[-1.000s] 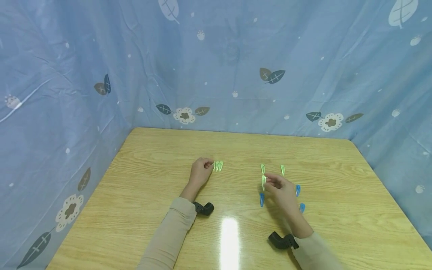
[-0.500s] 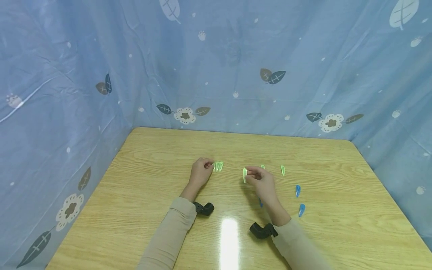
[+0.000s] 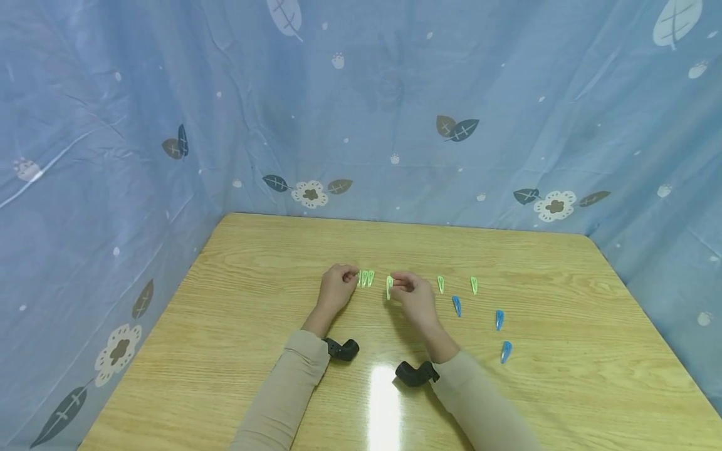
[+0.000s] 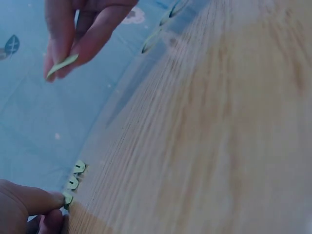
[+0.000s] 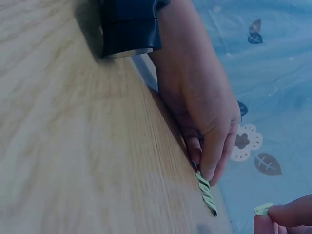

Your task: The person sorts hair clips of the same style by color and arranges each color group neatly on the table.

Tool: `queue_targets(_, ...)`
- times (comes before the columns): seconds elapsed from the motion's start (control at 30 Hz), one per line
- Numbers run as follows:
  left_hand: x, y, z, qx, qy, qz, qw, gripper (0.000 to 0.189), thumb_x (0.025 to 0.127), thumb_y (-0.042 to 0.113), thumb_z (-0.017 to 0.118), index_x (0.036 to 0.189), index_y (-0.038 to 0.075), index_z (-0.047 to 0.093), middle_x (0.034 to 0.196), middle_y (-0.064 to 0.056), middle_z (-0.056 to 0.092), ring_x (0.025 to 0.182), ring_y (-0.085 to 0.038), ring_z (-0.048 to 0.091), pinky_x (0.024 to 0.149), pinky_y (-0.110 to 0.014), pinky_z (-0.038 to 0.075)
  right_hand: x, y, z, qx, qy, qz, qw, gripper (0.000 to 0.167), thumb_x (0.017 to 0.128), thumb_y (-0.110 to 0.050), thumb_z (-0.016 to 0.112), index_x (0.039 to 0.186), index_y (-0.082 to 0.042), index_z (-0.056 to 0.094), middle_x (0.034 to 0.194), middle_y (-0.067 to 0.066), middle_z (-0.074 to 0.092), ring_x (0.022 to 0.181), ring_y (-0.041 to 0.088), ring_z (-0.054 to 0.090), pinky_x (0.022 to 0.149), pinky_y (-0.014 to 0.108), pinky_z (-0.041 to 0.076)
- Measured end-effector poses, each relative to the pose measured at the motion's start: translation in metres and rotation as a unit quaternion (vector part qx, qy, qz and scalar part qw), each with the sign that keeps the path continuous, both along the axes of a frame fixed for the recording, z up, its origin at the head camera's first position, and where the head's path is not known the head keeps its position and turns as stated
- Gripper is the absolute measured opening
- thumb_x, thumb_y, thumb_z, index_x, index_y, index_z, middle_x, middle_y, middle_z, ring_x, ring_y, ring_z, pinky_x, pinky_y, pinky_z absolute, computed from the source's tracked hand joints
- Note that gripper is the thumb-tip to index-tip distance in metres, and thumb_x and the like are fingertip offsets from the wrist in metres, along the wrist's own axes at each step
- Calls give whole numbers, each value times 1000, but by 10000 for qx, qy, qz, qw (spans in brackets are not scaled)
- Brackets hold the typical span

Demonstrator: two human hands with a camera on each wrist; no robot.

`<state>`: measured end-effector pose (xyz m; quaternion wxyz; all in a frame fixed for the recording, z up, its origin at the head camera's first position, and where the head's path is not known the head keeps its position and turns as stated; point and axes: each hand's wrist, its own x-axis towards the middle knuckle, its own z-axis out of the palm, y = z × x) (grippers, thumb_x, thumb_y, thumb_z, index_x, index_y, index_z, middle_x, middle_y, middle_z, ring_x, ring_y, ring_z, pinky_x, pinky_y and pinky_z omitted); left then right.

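Note:
Three light green snap hair clips (image 3: 365, 279) lie side by side in a row on the wooden table (image 3: 271, 250). At the row's left end, my left hand (image 3: 335, 291) pinches the leftmost green clip (image 4: 68, 199) between thumb and fingers. Just right of the row, my right hand (image 3: 418, 300) holds another green hair clip (image 3: 389, 287) between thumb and fingertips. That clip is raised off the table, as the left wrist view shows. In the right wrist view the row's clips (image 5: 206, 193) overlap from that angle, and the held clip (image 5: 263, 209) is at the lower right.
Two green hair clips, one nearer (image 3: 440, 285) and one farther right (image 3: 474, 285), lie beyond my right hand. Blue hair clips (image 3: 457, 306) lie in front of them, at the right. A blue patterned curtain (image 3: 361, 125) hangs behind the table. Each wrist wears a black camera (image 3: 416, 374).
My right hand has moved left with the green clip, from among the loose clips to near the row. The blue clips behind it came into view. My left hand stays put.

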<state>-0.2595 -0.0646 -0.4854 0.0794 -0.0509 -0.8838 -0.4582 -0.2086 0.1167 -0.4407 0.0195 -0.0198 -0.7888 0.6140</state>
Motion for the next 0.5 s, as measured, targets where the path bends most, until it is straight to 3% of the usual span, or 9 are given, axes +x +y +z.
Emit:
queue_targets(0.23, 0, -1, 0, -14, 128, -21, 9999, 14, 87, 3, 65, 99, 0, 71, 85, -6, 60, 77, -17, 55, 68, -28, 48, -11, -13, -1, 234, -15, 93, 9997, 28, 85, 3, 62, 113, 4, 65, 98, 15, 62, 87, 22, 59, 70, 23, 51)
queue_targets(0.5, 0, 0, 0, -10, 92, -63, 9999, 14, 88, 4, 66, 100, 1, 71, 86, -5, 60, 78, -17, 55, 69, -28, 49, -24, -26, -7, 505, -350, -165, 9980, 27, 84, 4, 63, 111, 4, 66, 96, 14, 63, 86, 21, 58, 67, 23, 47)
